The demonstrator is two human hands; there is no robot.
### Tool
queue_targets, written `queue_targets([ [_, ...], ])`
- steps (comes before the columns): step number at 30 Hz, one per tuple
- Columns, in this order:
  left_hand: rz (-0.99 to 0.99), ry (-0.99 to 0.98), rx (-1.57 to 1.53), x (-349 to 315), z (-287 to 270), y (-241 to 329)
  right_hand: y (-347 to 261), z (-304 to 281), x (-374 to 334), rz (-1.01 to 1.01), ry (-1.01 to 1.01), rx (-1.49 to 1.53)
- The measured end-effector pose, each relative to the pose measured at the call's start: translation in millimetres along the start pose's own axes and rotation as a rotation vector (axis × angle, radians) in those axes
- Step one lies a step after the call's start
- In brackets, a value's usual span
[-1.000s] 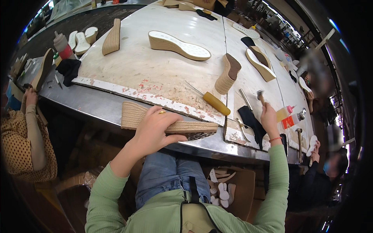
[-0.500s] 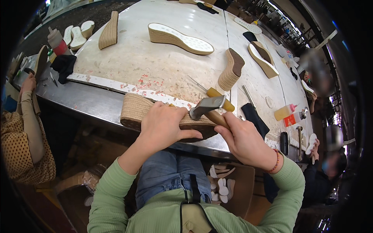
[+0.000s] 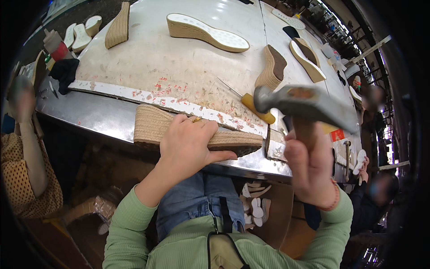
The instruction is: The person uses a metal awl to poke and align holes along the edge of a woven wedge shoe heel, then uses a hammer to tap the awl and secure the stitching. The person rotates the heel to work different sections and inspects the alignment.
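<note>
My left hand (image 3: 186,141) is closed over a woven-rope wedge sole (image 3: 150,125), which lies on its side along the table's metal front edge. Its thumb presses the dark underside. To the right, my right hand (image 3: 311,166) grips a hammer (image 3: 304,104) by its wooden handle. The metal head is raised, apart from the sole and slightly blurred. Behind the sole's toe end lies a yellow-handled tool (image 3: 257,109) with a thin metal shaft, perhaps an awl or screwdriver.
Several wedge soles, such as a white-topped one (image 3: 208,33), lie across the white table (image 3: 134,67). A red-filled bottle (image 3: 57,47) and black cloth (image 3: 63,72) are at left. Another hammer (image 3: 347,154) lies at right. Co-workers flank me. Below, a box (image 3: 280,215) holds soles.
The hammer has risen from the sole toward the upper right in my right hand. My left hand still holds the sole. The view has shifted slightly.
</note>
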State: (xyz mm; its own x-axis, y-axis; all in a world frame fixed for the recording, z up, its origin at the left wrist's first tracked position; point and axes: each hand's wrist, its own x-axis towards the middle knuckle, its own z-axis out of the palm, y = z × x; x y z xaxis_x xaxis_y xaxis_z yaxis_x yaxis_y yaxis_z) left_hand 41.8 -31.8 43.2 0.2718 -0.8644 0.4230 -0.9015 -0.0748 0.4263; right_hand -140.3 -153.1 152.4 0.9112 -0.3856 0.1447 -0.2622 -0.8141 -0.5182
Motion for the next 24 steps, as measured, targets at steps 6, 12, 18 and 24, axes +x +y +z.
queue_targets([
  [6,0.019,0.038,0.021,0.3,-1.8,-0.4,-5.4,-17.2,7.7,0.005,-0.149,-0.092],
  [12,0.043,0.042,-0.004,4.7,4.2,2.1,24.7,9.5,-5.2,0.056,-0.174,-0.131],
  [18,0.023,0.032,-0.014,-0.9,2.9,-1.3,13.0,-5.1,-16.6,-0.169,0.134,0.029],
  [24,0.044,0.016,0.006,1.2,2.1,-0.7,19.0,-11.9,-14.5,-0.084,0.036,-0.068],
])
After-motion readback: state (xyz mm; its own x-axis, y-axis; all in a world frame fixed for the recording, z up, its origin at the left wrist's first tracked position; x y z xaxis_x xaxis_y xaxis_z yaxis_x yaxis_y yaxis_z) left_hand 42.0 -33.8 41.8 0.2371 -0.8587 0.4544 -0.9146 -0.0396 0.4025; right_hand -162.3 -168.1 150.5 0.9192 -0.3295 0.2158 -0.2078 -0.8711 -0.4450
